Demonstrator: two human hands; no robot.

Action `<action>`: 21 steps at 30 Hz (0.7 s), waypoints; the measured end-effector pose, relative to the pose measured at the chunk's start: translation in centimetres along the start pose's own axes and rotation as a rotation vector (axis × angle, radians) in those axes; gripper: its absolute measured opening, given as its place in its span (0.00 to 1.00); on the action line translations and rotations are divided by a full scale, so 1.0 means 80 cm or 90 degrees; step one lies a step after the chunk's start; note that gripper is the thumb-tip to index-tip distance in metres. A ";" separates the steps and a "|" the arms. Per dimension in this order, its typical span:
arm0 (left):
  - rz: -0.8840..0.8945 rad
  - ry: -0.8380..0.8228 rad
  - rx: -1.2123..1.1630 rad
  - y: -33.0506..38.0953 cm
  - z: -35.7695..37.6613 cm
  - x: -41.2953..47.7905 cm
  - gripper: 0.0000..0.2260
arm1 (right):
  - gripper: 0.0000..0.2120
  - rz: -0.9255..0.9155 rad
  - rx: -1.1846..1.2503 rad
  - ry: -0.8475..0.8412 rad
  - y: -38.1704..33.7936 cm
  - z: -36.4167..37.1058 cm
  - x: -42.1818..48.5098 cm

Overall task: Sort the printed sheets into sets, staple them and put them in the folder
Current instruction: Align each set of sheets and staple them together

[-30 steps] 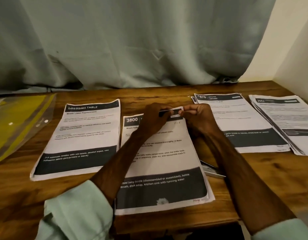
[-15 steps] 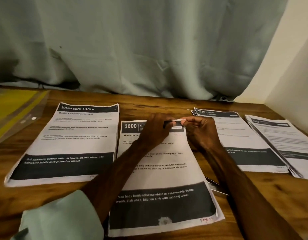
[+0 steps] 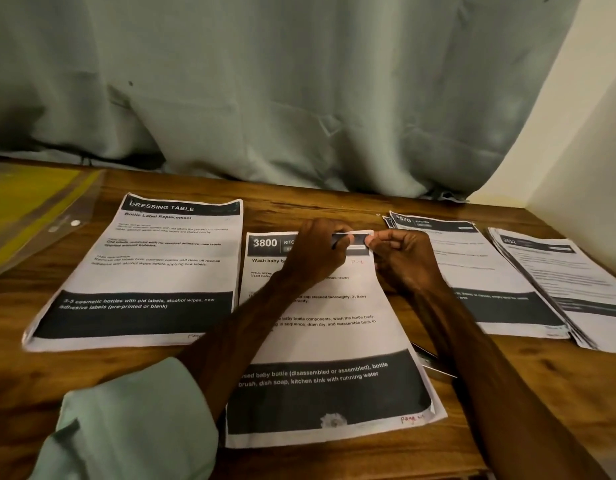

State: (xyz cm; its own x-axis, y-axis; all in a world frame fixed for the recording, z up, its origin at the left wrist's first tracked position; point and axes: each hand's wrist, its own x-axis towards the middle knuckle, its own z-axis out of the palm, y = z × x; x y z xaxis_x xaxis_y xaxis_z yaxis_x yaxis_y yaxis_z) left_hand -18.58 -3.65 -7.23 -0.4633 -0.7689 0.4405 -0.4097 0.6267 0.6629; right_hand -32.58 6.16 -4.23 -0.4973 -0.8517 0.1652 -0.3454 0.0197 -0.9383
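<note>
Both of my hands meet at the top edge of the middle set [image 3: 334, 341]: my left hand [image 3: 317, 251] pinches that edge with curled fingers, and my right hand [image 3: 403, 261] pinches it just beside, thumb and fingertips closed on the paper. Nearest to me, a pale green sleeve [image 3: 126, 420] covers my left upper forearm. The middle set, headed 3800, lies on the wooden table [image 3: 299, 209] straight ahead, a dark band across its lower part. A dark shiny object [image 3: 434, 365] pokes out from under my right forearm, just beside the set's right edge; I cannot tell what it is. To the left lies a set headed DRESSING TABLE [image 3: 154, 271]. To the right lies a set headed 1570 [image 3: 472, 265], with a loosely fanned stack [image 3: 559, 271] further right. At the far left, the yellow folder [image 3: 29, 209] rests on the table, well apart from my hands. Behind the table hangs a grey-green curtain [image 3: 265, 98], with a cream wall [image 3: 583, 133] at the right
</note>
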 end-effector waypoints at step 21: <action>0.066 0.054 0.000 0.002 -0.005 -0.001 0.08 | 0.04 0.023 0.028 -0.005 0.002 -0.001 0.006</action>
State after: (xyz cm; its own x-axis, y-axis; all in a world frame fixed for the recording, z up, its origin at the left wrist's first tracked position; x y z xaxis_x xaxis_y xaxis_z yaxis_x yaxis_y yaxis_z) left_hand -18.35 -3.54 -6.89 -0.4346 -0.7082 0.5564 -0.3626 0.7031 0.6116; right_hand -32.92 5.82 -4.32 -0.5019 -0.8553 0.1290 -0.2923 0.0274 -0.9559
